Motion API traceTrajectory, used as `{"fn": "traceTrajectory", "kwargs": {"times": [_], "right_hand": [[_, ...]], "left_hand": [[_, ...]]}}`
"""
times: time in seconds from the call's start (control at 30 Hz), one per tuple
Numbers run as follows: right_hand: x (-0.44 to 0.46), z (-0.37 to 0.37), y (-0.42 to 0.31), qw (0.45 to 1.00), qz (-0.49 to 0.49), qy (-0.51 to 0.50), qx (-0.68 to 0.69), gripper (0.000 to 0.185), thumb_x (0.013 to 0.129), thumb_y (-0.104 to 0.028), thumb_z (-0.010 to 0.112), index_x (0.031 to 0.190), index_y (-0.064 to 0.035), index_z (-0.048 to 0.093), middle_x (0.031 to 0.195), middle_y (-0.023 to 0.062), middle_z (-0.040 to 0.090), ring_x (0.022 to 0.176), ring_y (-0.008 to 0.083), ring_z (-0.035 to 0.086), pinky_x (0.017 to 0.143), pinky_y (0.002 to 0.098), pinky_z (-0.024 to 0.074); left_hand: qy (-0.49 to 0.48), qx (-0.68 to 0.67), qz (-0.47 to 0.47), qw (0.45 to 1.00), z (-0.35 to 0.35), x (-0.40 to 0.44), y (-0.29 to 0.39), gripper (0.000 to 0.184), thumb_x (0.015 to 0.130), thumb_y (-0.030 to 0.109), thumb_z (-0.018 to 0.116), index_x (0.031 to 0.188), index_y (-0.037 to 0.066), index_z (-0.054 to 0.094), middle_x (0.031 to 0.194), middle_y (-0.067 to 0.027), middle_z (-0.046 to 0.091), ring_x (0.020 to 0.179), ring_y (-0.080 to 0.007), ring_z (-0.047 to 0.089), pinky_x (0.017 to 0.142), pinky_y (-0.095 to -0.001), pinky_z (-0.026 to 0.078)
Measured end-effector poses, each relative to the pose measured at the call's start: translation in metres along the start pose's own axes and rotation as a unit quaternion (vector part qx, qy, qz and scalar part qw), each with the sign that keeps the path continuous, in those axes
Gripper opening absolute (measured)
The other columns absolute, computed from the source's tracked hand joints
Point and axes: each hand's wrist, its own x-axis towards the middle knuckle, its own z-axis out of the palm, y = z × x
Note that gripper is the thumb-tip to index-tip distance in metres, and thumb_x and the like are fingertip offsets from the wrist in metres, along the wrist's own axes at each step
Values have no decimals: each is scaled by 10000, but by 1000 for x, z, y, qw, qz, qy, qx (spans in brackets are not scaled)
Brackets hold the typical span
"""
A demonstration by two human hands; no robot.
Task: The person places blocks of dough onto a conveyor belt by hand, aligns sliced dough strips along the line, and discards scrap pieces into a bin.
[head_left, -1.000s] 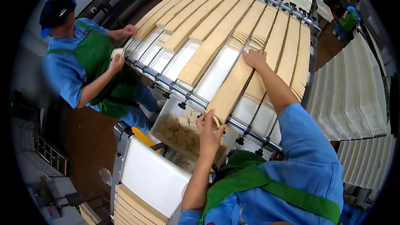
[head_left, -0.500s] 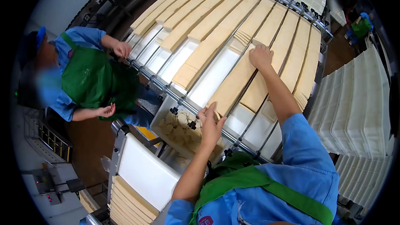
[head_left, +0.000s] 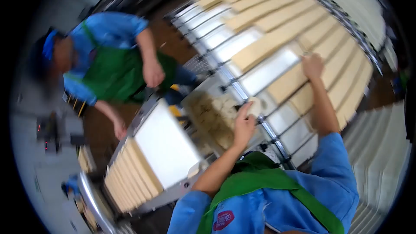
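My left hand (head_left: 245, 125) is at the table's near rail, above a bin, its fingers closed on a thin pale offcut (head_left: 255, 106). Farther in over the table, my right hand (head_left: 313, 66) is at the far end of a pale yellow slab (head_left: 287, 80). Motion blur smears its fingers, so their grip is unclear. Long slabs of the same soft-looking material (head_left: 269, 48) lie side by side between thin metal rods on the white table surface (head_left: 273, 70).
Below the rail stands a bin (head_left: 190, 104) of broken pale scraps (head_left: 216, 112). A white conveyor (head_left: 167, 143) carries a row of slabs (head_left: 132, 177). A co-worker in a green apron (head_left: 113, 70) stands at left beside it. White stacked sheets or trays (head_left: 377, 147) rise at right.
My view has swung left and blurred. My left hand has come away from the slab's near end with an offcut. The co-worker's hands have moved from the table toward the conveyor.
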Motion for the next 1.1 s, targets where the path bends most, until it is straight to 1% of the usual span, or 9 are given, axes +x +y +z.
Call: {"fn": "traceTrajectory", "kwargs": {"times": [0.13,0.2,0.27,0.43,0.5,0.63,0.8,1.0,1.1], "right_hand": [[-5,51,15,976,-152,135,76,448,887,-349,576,1197,-25,584,1173,185,605,1104,370,549,952,447,423],[-37,40,0,940,-250,160,171,344,871,-213,625,1155,-22,602,1092,169,635,1049,342,580,922,426,437],[-83,21,-32,933,-254,92,238,246,859,-157,630,1073,-37,645,1011,136,653,974,288,604,860,385,462],[-173,16,-94,882,-357,-29,306,145,846,-139,643,939,-33,679,915,103,692,902,247,625,877,364,416],[-217,2,-119,853,-440,-36,279,146,862,-150,631,943,-41,683,912,79,700,883,212,631,904,356,365],[-287,-2,-159,842,-428,-170,282,154,882,-130,600,974,-36,680,804,82,663,849,210,602,870,344,387],[-384,-16,-208,726,-529,-288,333,142,866,-65,580,964,-23,674,814,108,648,844,248,595,784,331,451],[-503,-42,-269,595,-551,-453,372,159,888,-93,555,976,-10,658,864,130,658,870,280,606,820,357,459],[-554,-43,-303,539,-577,-488,372,196,893,-132,567,1020,0,639,969,149,634,939,297,584,862,375,446]], "left_hand": [[162,204,161,952,-46,-36,-13,439,837,-17,560,1265,78,550,1339,-181,430,1152,-276,488,965,-332,397],[213,236,114,941,-68,-53,-19,441,826,-2,606,1253,94,552,1315,-172,409,1164,-314,458,992,-331,368],[223,127,81,963,-93,-70,-18,347,834,10,611,1175,65,567,1092,-137,487,1023,-259,510,894,-311,415],[263,70,1,962,-142,-118,-27,169,854,22,597,1023,19,599,881,-77,531,822,-196,540,767,-282,446],[316,74,9,946,-159,-137,-33,134,874,50,595,1000,12,622,877,-79,572,814,-179,560,761,-277,459],[420,51,14,906,-205,-179,-47,137,904,82,591,1014,11,630,888,-74,616,832,-140,581,755,-271,475],[585,139,-7,799,-294,-245,-64,145,926,89,552,1050,37,606,923,-30,562,788,-105,504,700,-249,434],[672,157,-125,713,-401,-318,-100,445,881,155,617,1239,-42,440,1164,-197,471,1025,-266,484,878,-364,417],[626,282,-240,687,-437,-334,-133,720,766,215,732,1304,-76,351,1272,-324,370,1170,-468,375,1034,-487,297]]}}
